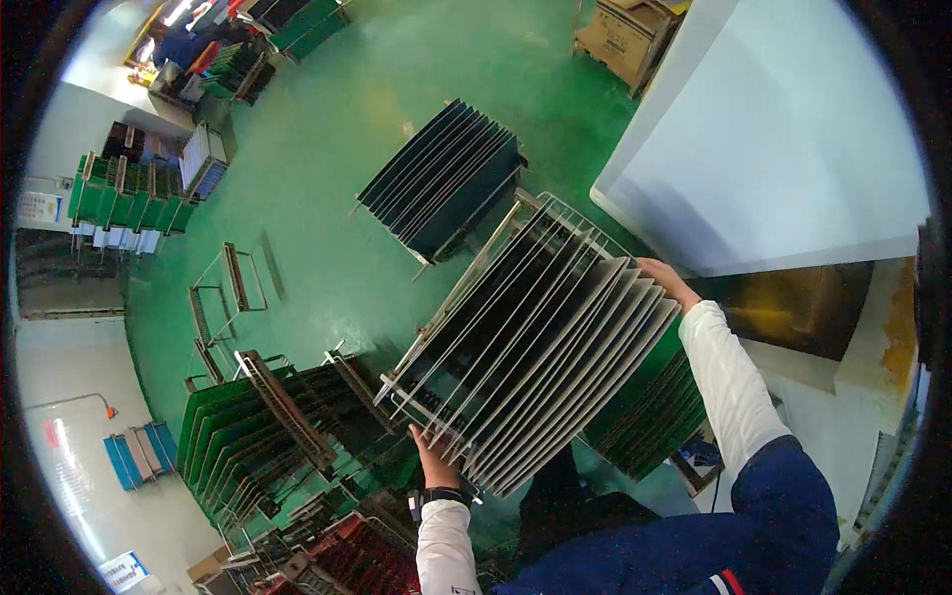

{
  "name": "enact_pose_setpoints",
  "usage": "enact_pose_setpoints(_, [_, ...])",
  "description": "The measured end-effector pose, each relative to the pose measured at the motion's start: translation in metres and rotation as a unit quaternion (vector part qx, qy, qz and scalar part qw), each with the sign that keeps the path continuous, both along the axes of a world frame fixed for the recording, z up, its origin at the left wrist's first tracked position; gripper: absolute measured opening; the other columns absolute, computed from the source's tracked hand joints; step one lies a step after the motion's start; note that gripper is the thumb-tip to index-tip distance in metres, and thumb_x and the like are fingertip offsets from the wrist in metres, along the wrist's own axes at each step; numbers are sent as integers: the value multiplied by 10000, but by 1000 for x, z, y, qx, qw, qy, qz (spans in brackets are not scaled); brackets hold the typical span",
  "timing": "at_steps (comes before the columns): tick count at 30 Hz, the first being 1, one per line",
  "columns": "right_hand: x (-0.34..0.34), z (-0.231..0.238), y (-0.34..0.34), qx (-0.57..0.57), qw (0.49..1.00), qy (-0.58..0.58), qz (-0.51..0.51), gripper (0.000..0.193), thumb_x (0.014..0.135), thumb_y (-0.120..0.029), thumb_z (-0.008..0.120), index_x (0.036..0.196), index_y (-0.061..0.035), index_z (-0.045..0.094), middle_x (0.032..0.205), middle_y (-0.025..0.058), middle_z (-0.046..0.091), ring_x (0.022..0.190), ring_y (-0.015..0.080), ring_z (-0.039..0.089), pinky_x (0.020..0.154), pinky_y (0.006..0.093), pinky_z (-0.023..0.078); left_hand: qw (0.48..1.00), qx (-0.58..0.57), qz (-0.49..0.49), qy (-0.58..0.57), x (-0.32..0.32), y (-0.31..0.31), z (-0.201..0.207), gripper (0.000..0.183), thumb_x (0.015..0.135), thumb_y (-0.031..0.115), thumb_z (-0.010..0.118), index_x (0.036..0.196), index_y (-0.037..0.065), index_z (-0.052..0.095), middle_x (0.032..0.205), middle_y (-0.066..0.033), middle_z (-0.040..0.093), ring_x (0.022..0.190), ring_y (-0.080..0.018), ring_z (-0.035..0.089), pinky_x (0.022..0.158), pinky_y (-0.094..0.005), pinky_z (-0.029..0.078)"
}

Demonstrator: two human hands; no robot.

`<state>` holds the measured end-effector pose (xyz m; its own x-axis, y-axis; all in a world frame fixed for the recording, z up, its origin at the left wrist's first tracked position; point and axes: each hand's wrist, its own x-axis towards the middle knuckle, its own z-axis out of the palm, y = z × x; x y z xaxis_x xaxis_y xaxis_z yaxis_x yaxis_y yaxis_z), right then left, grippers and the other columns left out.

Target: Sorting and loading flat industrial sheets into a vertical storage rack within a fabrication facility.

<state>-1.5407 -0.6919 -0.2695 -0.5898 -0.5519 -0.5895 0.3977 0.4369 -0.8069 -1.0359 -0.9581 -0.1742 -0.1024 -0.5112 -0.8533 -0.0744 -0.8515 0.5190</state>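
Observation:
A metal rack (pixel 458 295) is tilted in front of me, filled with several thin, flat panels (pixel 583 359) that have pale edges and dark faces. My left hand (pixel 436 462) grips the rack's near left end, its fingers partly hidden behind the frame and panels. At the opposite end, my right hand (pixel 670 283) is closed round the rack's right side by the panel ends, and its fingertips are out of sight behind them. The rack appears lifted above the green floor.
Another rack of dark panels (pixel 446 180) stands on the green floor (pixel 327 129) ahead. Racks with green panels (pixel 268 436) sit at lower left, near a bare metal frame (pixel 234 278). A large white board (pixel 773 139) rises at right, and a cardboard box (pixel 627 42) lies behind it.

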Motion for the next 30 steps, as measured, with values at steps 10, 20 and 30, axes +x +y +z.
enact_pose_setpoints(10, [70, 16, 89, 84, 995, -13, -49, 421, 859, -474, 550, 929, -71, 650, 781, -25, 566, 652, 109, 439, 592, 270, 361, 995, 0, 67, 70, 20, -3, -13, 423, 828, 550, 582, 811, 130, 533, 721, 4, 540, 666, -154, 517, 619, -305, 424])
enact_pose_setpoints(20, [209, 170, 246, 20, 965, 5, -263, 276, 899, -321, 536, 860, -60, 618, 731, -4, 514, 710, 98, 483, 648, 265, 391, 978, 8, -145, 148, -23, 42, 102, 395, 917, 435, 472, 1049, 80, 584, 970, -79, 632, 854, -221, 611, 760, -361, 501])
enact_pose_setpoints(30, [321, 285, 444, -98, 900, -55, -421, 254, 858, -334, 580, 913, -87, 607, 758, -13, 490, 697, 90, 443, 627, 252, 367, 895, -158, -359, 214, -28, 174, 207, 343, 956, 290, 448, 1230, 85, 474, 1026, -55, 587, 845, -187, 591, 753, -340, 531])
